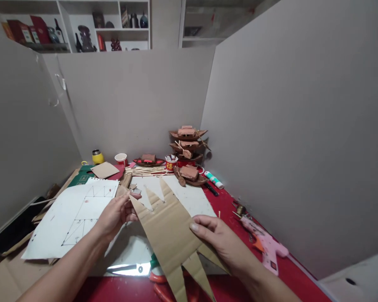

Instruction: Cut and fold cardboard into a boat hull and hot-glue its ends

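spanning the space between two hands, the notched cardboard (166,228) is tilted above the worktop (113,289), partly hiding the scissors (141,269). the right hand (216,235) pinches its edge, thumb on top, likely to steady it; the left hand (122,207) is at a far pointed corner, though i can't tell whether it grips or merely touches. the drawing (94,209) faces up, perhaps for easy checking; the glue gun (269,251) sits right, seemingly within reach.
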